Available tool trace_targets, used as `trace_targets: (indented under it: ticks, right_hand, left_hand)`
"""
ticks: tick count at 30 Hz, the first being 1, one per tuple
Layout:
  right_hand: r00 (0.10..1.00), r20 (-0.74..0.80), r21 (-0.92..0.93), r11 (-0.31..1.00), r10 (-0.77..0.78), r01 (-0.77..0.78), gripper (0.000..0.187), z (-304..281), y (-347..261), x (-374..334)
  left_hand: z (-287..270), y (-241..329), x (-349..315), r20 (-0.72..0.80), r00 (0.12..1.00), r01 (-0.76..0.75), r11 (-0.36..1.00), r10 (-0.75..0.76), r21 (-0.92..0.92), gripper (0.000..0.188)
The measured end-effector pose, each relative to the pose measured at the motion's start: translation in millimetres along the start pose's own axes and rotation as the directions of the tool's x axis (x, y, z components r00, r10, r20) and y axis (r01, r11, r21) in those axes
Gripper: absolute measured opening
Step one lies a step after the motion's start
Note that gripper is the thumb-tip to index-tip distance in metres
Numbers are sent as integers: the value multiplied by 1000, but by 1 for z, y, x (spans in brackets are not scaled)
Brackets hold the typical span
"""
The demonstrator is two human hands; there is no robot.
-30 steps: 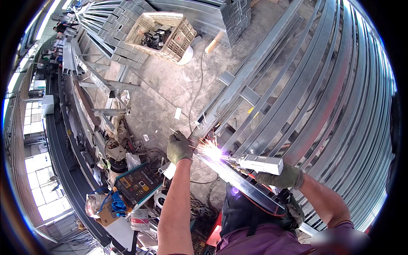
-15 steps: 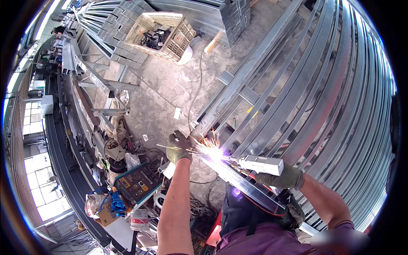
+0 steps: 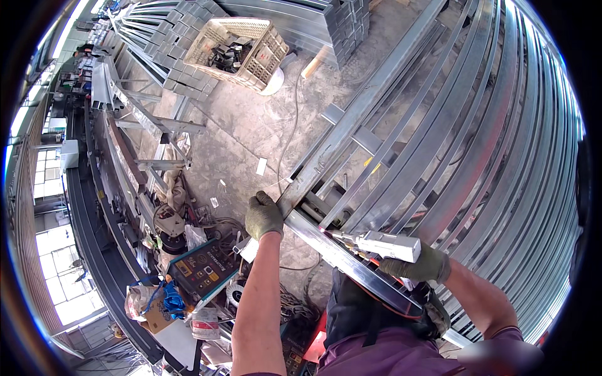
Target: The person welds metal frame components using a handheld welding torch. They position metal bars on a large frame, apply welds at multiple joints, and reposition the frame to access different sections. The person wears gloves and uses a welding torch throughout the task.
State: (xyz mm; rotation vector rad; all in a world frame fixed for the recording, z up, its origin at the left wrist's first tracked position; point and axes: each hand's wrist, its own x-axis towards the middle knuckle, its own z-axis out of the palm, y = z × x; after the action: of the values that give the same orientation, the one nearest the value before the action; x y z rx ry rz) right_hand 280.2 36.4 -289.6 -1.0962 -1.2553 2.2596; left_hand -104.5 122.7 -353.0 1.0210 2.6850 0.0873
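Observation:
My right hand (image 3: 419, 266), in an olive work glove, is wrapped round a white-bodied welding gun (image 3: 390, 245). The gun's thin nozzle points left, its tip just above a shiny metal tube (image 3: 345, 262) that runs across in front of my body; no arc shows there. My left hand (image 3: 264, 217), gloved alike, is curled at the corner where that tube meets a long grey metal beam (image 3: 351, 141). Its fingertips are partly hidden, so I cannot tell what lies inside them. Parallel metal bars (image 3: 433, 163) lie beyond the gun, to the right.
A cream plastic crate (image 3: 266, 59) holding dark pieces stands far off, beside stacked metal tubes (image 3: 182, 44). A dark machine with a control panel (image 3: 204, 269) sits at lower left, near cables and a pail (image 3: 205, 326). A cable (image 3: 296, 119) crosses the concrete floor.
The bright arc and its sparks at the gun's tip have gone out. My left hand's fingers have drawn closer together, and the gun has shifted slightly.

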Motion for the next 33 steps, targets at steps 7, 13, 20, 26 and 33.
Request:
trace_targets:
  ticks: [7, 13, 20, 26, 33]
  right_hand:
    - [994, -97, 27, 998, -45, 48, 49, -4, -18, -17]
    - [994, -98, 3, 999, -47, 48, 47, -8, -15, -12]
    - [994, -77, 27, 997, -74, 76, 49, 4, -6, -5]
    - [996, -71, -95, 994, -56, 49, 52, 4, -1, -2]
    - [996, -79, -114, 993, -51, 41, 52, 6, -11, 1]
  left_hand:
    - [-1, -1, -2, -12, 1000, 2, 1000, -2, 10, 63]
    - [-2, 1, -3, -8, 1000, 16, 1000, -16, 18, 64]
    - [1, 0, -2, -34, 999, 7, 1000, -6, 17, 63]
    - [-1, 1, -4, -29, 1000, 3, 1000, -3, 7, 63]
    - [-3, 3, -5, -23, 1000, 7, 1000, -7, 6, 63]
